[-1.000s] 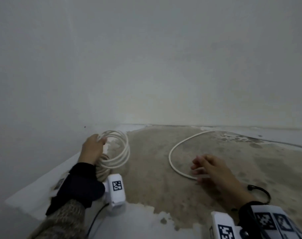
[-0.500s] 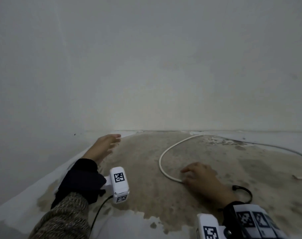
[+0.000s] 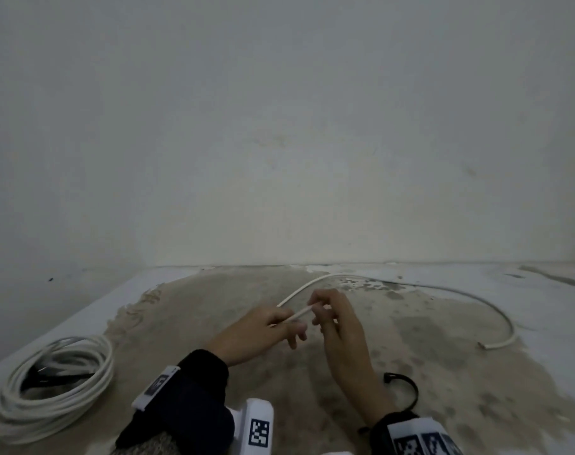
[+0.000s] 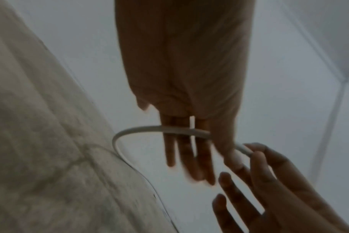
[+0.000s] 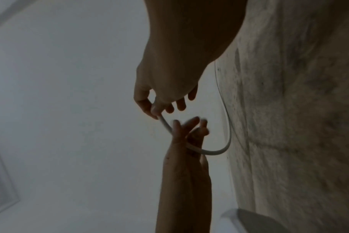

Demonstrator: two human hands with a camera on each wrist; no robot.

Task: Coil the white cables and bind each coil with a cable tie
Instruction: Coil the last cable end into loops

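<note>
A loose white cable (image 3: 470, 295) lies on the stained floor, running from my hands to the back wall and curving right to its far end. My right hand (image 3: 315, 309) pinches the near end between thumb and forefinger, which also shows in the right wrist view (image 5: 157, 114). Just behind it my left hand (image 3: 291, 323) holds the same cable (image 4: 149, 129), with the thumb over it and the fingers nearly straight beneath. Both hands hover a little above the floor. A finished coil of white cable (image 3: 49, 392) lies at the lower left, apart from both hands. A black cable tie (image 3: 409, 387) lies beside my right wrist.
A pale wall (image 3: 279, 159) rises just behind the cable, with a side wall on the left. The floor (image 3: 187, 323) is stained brown in the middle and pale at its edges. White tagged wrist cameras sit on both forearms.
My left hand let go of the coil, which now lies at the left. Both hands came together and lifted the near end of the loose cable off the floor.
</note>
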